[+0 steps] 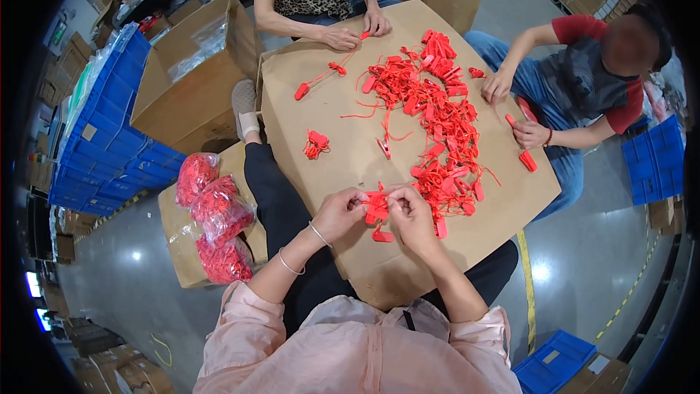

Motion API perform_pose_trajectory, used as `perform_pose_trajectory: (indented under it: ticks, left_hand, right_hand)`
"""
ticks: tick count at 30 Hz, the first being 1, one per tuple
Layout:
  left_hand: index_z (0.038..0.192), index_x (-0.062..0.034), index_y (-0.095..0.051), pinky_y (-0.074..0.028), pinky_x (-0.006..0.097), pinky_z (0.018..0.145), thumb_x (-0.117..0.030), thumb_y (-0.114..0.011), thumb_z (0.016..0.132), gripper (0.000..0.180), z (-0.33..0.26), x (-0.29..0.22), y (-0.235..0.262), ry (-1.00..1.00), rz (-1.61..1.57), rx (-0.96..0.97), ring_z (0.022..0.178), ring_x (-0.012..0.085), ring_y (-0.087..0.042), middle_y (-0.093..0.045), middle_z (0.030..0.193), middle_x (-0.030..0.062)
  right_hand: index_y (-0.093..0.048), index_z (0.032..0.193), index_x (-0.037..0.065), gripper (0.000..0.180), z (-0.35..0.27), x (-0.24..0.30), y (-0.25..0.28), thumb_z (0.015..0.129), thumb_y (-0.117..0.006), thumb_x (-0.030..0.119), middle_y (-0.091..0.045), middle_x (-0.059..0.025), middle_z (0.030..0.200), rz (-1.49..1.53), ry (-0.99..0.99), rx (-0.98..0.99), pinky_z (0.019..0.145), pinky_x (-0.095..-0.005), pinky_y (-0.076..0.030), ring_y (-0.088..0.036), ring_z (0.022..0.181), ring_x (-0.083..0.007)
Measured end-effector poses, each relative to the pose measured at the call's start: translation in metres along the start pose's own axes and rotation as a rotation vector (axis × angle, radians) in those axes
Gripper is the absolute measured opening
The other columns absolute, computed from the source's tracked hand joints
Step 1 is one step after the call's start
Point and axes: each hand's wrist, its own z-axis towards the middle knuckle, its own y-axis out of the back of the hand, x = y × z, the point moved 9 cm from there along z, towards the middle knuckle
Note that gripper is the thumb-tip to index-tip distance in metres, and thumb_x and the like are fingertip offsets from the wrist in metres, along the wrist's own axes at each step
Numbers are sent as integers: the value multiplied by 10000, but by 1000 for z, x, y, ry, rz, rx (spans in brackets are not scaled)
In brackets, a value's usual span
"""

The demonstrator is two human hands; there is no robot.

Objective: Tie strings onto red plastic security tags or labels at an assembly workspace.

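Close to my side of the cardboard-topped table (306, 113), my left hand (340, 215) and my right hand (413, 220) pinch a red corded clip (376, 209) between them. Its cord and plastic parts bunch together, so the exact hold is partly hidden. Just under it lies a small red plastic piece (382, 235). A big heap of red corded clips (445, 120) spreads from my right hand toward the far edge. Farther left sits a small bundled red corded clip (316, 144), and a loose clip (384, 149) lies in the middle with its cord stretched out.
Across the table a person's hands (357, 35) handle a red cord; at the right another person's hands (514, 113) hold red pieces. Clear bags of red pieces (219, 208) rest on a carton at my left. Blue crates (109, 131) and an open carton (193, 73) stand beyond.
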Motion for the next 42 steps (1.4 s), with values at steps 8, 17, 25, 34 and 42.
perform_pose_trajectory:
  ticks: [8, 17, 25, 34, 42]
  left_hand:
    - [933, 25, -583, -437, 186, 553, -75, -576, 830, 143, -2, 12, 0, 146, -309, -30, 611, 37, -514, -581, 728, 4]
    - [944, 5, -588, -444, 212, 576, -61, -590, 806, 153, -10, 2, 0, -35, -133, -177, 637, 62, -528, -584, 736, 24]
    - [986, -18, -588, -446, 314, 795, -124, -644, 765, 251, -6, -21, -1, -387, 44, -201, 897, 197, -557, -593, 947, 74]
    - [977, 8, -609, -425, 278, 831, -67, -624, 800, 193, 5, 16, -20, -147, -144, -42, 915, 138, -546, -592, 957, 76]
    - [921, 7, -641, -468, 233, 663, -80, -639, 798, 151, 46, 49, 36, -22, -263, -306, 718, 95, -566, -599, 810, 35]
  right_hand:
    - [-559, 954, -30, 153, -6, -20, -7, 831, -594, 54, -555, -39, 691, 26, -194, 136, 519, -228, -435, -521, 572, -82]
    - [-609, 827, -41, 144, 0, -27, -4, 757, -647, 79, -581, -147, 655, -303, -265, 255, 535, -314, -459, -583, 559, -212]
    - [-588, 802, 33, 97, -1, -70, -14, 816, -624, 122, -551, -5, 619, 167, -471, 485, 448, -219, -382, -492, 512, -68]
    - [-568, 822, 25, 91, -4, -71, -8, 838, -599, 109, -538, 5, 627, 247, -573, 425, 451, -200, -373, -465, 530, -49]
    - [-577, 839, 19, 94, -31, -54, 15, 844, -594, 111, -564, -3, 653, 113, -590, 520, 465, -195, -380, -488, 547, -48]
